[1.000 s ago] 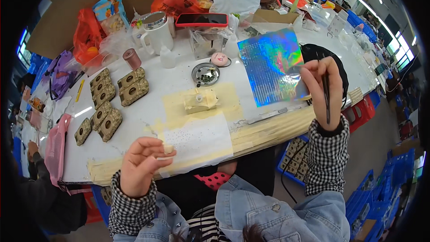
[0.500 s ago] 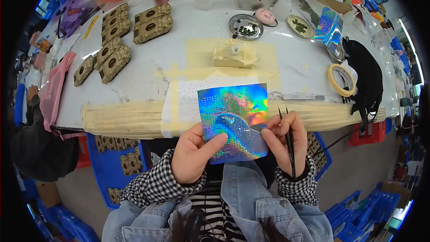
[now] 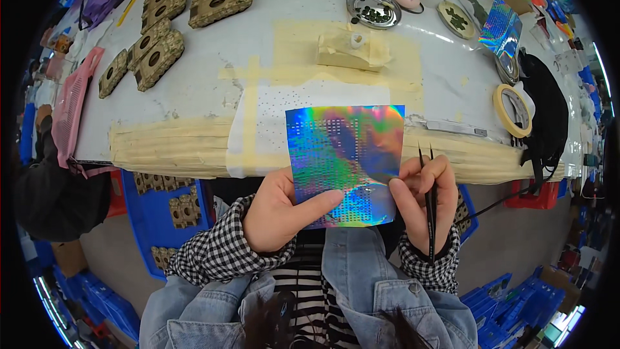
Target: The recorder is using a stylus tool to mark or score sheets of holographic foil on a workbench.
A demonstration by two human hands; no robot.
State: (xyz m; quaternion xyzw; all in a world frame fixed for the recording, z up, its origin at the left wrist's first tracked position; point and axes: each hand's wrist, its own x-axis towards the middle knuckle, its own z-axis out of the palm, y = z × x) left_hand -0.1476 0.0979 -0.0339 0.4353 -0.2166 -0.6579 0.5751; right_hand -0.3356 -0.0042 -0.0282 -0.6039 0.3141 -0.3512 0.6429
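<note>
We pinch the holographic sheet (image 3: 345, 165) in both hands just below the taped table edge (image 3: 174, 148), left hand (image 3: 278, 210) beneath, right hand (image 3: 423, 197) also clasping black tweezers (image 3: 428, 210), and should keep it flat.

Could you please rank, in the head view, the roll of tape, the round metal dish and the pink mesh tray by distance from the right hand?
From the right hand:
1. Roll of tape, up and right.
2. Round metal dish, far table edge.
3. Pink mesh tray, far left.
</note>
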